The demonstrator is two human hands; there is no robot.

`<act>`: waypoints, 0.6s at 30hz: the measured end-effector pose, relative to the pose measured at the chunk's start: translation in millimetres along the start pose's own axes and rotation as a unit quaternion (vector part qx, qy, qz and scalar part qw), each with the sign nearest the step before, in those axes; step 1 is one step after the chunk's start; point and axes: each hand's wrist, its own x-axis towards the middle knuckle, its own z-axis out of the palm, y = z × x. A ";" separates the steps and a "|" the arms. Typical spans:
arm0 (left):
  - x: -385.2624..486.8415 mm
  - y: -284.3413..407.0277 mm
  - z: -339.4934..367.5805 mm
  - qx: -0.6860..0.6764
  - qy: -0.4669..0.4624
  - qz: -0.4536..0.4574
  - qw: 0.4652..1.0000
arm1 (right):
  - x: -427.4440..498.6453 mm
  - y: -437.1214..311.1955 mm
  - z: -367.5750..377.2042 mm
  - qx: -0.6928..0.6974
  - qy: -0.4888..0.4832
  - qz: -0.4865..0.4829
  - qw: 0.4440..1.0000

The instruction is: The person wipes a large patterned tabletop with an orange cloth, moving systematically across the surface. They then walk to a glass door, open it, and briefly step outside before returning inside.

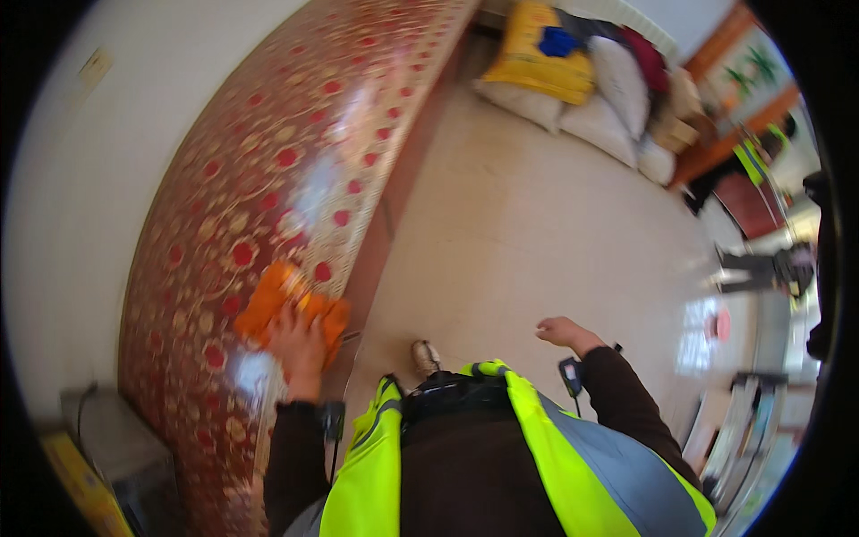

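Observation:
My left hand lies on an orange cloth, pressing it onto a red and gold patterned cover with a glossy surface. The cloth spreads past my fingertips on both sides, near the cover's lace-like border. Whether my fingers grip the cloth or only rest on it is not clear. My right hand hangs over the tiled floor, with its fingers curled; the frame does not show anything held in it. A small dark device is strapped at each of my wrists.
Stuffed sacks, one of them yellow, are piled against the far wall. A grey box stands by the cover's near left end. At the right are a person in a yellow vest, another person and a pink round object.

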 end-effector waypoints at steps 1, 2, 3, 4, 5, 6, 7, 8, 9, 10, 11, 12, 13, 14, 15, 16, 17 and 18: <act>14.7 12.9 2.5 0.027 0.015 -0.011 0.999 | -3.8 4.7 -2.2 0.005 -0.001 0.006 1.000; 30.0 18.0 6.6 0.006 0.015 0.000 1.000 | -4.1 11.3 -3.2 0.013 -0.007 0.009 1.000; 42.5 26.5 10.6 0.008 -0.043 -0.037 0.998 | -6.8 19.8 -5.1 0.016 -0.015 0.020 1.000; 54.1 30.5 13.8 0.027 -0.077 -0.045 0.996 | -11.5 29.3 -4.8 0.038 -0.014 0.017 0.999; 64.6 32.8 14.0 0.002 -0.106 -0.055 0.993 | -22.4 43.1 -7.5 0.105 -0.037 0.025 0.993; 73.9 34.0 13.9 0.012 -0.129 -0.054 0.990 | -21.9 53.4 -9.8 0.015 -0.037 0.023 0.999; 80.6 30.9 10.6 -0.024 -0.146 -0.053 0.988 | -22.4 63.6 -12.3 0.001 -0.041 0.043 0.998; 83.4 30.3 6.8 -0.009 -0.178 -0.060 0.982 | -26.3 74.5 -13.8 -0.057 -0.024 0.003 0.998; 85.3 28.9 3.2 0.005 -0.185 -0.055 0.981 | -30.9 84.7 -18.5 -0.037 -0.042 0.044 0.997; 86.8 26.3 1.1 0.007 -0.206 -0.058 0.977 | -34.0 91.0 -21.2 -0.011 -0.050 0.071 0.996; 86.4 23.3 -1.6 0.005 -0.225 -0.058 0.973 | -36.8 95.7 -28.6 0.015 -0.054 0.101 0.993; 84.2 17.3 -4.5 0.002 -0.226 -0.067 0.972 | -37.7 96.9 -36.2 0.029 -0.052 0.114 0.992; 81.3 11.9 -6.5 -0.002 -0.223 -0.072 0.972 | -38.2 95.5 -44.8 0.044 -0.048 0.130 0.989; 77.9 6.1 -7.9 -0.007 -0.219 -0.075 0.973 | -34.6 91.0 -55.4 0.058 -0.044 0.166 0.983; 76.2 -2.6 -10.1 0.003 -0.212 -0.096 0.973 | -27.8 84.1 -69.0 0.058 -0.037 0.149 0.987; 69.3 -18.6 -13.2 0.013 -0.200 -0.114 0.973 | -22.9 74.8 -76.0 0.062 -0.024 0.131 0.989; 60.9 -35.8 -16.9 0.022 -0.196 -0.131 0.972 | -18.1 64.5 -81.4 0.068 -0.013 0.113 0.991; 49.0 -56.0 -22.6 0.044 -0.183 -0.152 0.970 | -10.5 51.3 -85.7 0.069 -0.018 0.085 0.994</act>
